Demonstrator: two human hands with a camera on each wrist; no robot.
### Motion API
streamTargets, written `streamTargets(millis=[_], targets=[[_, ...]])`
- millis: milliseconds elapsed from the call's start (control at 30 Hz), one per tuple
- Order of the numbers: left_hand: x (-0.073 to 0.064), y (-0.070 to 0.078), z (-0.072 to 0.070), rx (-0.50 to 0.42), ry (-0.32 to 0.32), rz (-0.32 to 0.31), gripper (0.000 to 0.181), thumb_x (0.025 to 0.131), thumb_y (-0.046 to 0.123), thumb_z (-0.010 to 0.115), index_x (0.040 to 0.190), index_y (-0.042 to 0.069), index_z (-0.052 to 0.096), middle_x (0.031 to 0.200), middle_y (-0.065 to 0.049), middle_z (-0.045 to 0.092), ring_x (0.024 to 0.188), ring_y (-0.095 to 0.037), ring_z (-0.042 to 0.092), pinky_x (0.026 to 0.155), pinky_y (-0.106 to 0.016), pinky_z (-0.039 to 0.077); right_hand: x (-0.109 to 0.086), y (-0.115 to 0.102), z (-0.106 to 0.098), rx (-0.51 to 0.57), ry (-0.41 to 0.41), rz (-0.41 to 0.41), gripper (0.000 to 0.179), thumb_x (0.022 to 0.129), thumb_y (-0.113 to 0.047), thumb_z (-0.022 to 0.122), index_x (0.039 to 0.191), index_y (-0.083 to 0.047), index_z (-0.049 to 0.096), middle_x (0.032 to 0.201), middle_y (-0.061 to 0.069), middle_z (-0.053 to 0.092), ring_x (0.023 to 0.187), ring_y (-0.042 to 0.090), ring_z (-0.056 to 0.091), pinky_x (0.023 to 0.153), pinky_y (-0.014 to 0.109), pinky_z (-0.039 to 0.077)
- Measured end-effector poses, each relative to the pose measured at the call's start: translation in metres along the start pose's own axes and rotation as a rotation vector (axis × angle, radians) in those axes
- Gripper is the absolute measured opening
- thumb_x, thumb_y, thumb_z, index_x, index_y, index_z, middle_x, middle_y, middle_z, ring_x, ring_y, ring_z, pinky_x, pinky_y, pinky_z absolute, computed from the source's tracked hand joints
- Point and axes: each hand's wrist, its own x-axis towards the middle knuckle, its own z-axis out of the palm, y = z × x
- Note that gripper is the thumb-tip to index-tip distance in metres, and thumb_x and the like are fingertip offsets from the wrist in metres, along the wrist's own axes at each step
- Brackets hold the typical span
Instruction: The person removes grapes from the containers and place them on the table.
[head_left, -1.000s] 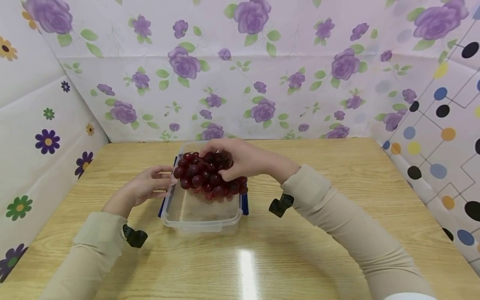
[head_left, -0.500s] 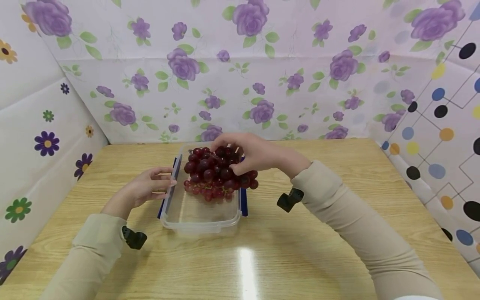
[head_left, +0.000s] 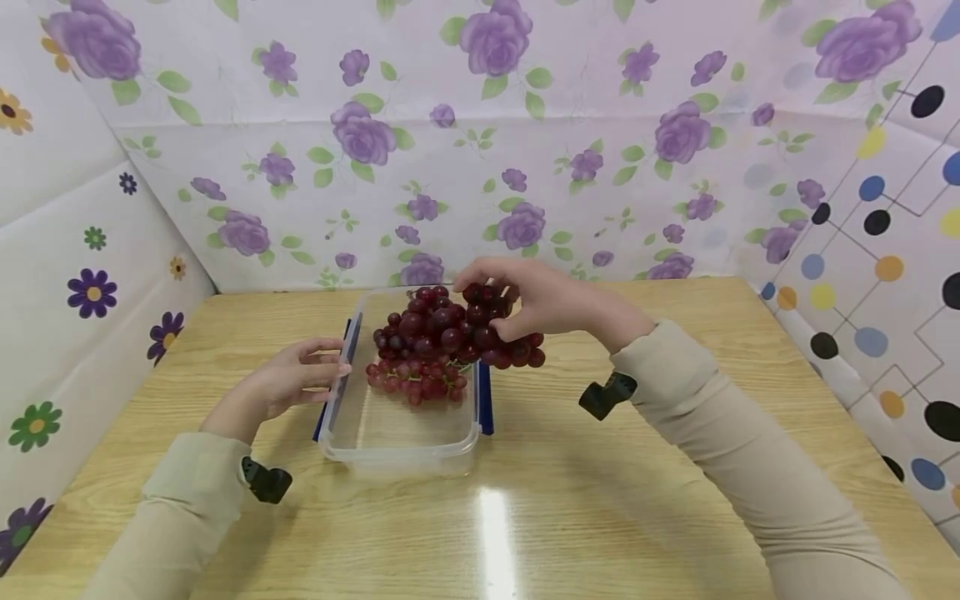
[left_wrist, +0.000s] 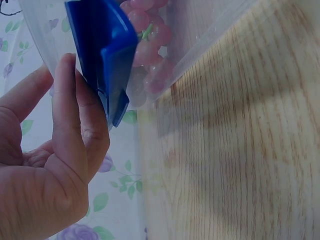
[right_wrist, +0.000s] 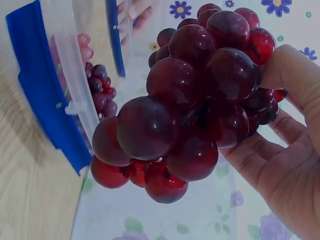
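Note:
A bunch of dark red grapes (head_left: 484, 337) is held between the thumb and fingers of my right hand (head_left: 551, 300), over the right side of a clear plastic container (head_left: 397, 457). In the right wrist view, the held grapes (right_wrist: 175, 100) fill the middle. Inside the container lies a paler red bunch of grapes (head_left: 416, 383). Behind it are smaller dark grapes (head_left: 388, 340), partly hidden by the held bunch in the head view. My left hand (head_left: 288, 383) is at the container's left side, its fingers extended against the wall and the blue latch (left_wrist: 100, 40).
The container stands on a wooden table (head_left: 637, 467). Another blue latch (head_left: 486, 400) hangs on its right side. A floral sheet (head_left: 450, 183) rises behind the table, with patterned sheets at the left and right.
My right hand has moved right and slightly up with the dark red grapes. More of the paler grapes in the container shows now. My left hand has stayed at the container's side.

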Motion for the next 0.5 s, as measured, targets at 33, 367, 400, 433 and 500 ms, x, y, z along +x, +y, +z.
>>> streamTargets(millis=[33, 367, 400, 433, 500], targets=[[0.0, 0.0, 0.0, 0.002, -0.002, 0.001, 0.075, 0.096, 0.025, 0.058, 0.152, 0.004, 0.013, 0.152, -0.028, 0.017, 0.135, -0.044, 0.03, 0.087, -0.025, 0.052, -0.002, 0.001, -0.001, -0.003, 0.005, -0.002, 0.054, 0.076, 0.005, 0.059, 0.127, -0.008, 0.053, 0.125, 0.006, 0.055, 0.102, 0.021, 0.05, 0.081, 0.035, 0.049], [0.002, -0.003, 0.0, -0.013, 0.004, 0.001, 0.074, 0.096, 0.025, 0.058, 0.151, 0.004, 0.014, 0.152, -0.027, 0.019, 0.136, -0.044, 0.027, 0.087, -0.025, 0.052, -0.023, 0.013, -0.011, 0.018, 0.039, 0.06, 0.053, 0.076, 0.008, 0.058, 0.126, -0.007, 0.052, 0.126, 0.01, 0.053, 0.102, 0.024, 0.05, 0.082, 0.038, 0.048], [0.002, -0.003, 0.0, -0.012, 0.004, 0.001, 0.074, 0.096, 0.025, 0.058, 0.152, 0.005, 0.014, 0.152, -0.027, 0.019, 0.136, -0.044, 0.027, 0.087, -0.025, 0.051, -0.025, 0.014, -0.011, 0.013, 0.042, 0.07, 0.053, 0.076, 0.007, 0.058, 0.127, -0.007, 0.052, 0.127, 0.009, 0.054, 0.103, 0.024, 0.05, 0.082, 0.038, 0.048], [0.002, -0.003, 0.0, -0.011, 0.005, 0.001, 0.074, 0.096, 0.025, 0.058, 0.152, 0.005, 0.014, 0.152, -0.027, 0.018, 0.136, -0.044, 0.027, 0.087, -0.025, 0.052, -0.026, 0.015, -0.012, 0.008, 0.047, 0.075, 0.053, 0.076, 0.007, 0.058, 0.127, -0.008, 0.052, 0.127, 0.009, 0.054, 0.103, 0.024, 0.051, 0.082, 0.038, 0.048], [0.001, -0.003, 0.0, -0.011, 0.005, 0.0, 0.074, 0.096, 0.025, 0.058, 0.152, 0.005, 0.014, 0.152, -0.027, 0.018, 0.136, -0.044, 0.027, 0.087, -0.025, 0.051, -0.03, 0.018, -0.013, 0.006, 0.057, 0.09, 0.053, 0.076, 0.007, 0.058, 0.127, -0.008, 0.053, 0.126, 0.009, 0.055, 0.103, 0.024, 0.051, 0.083, 0.039, 0.048]])
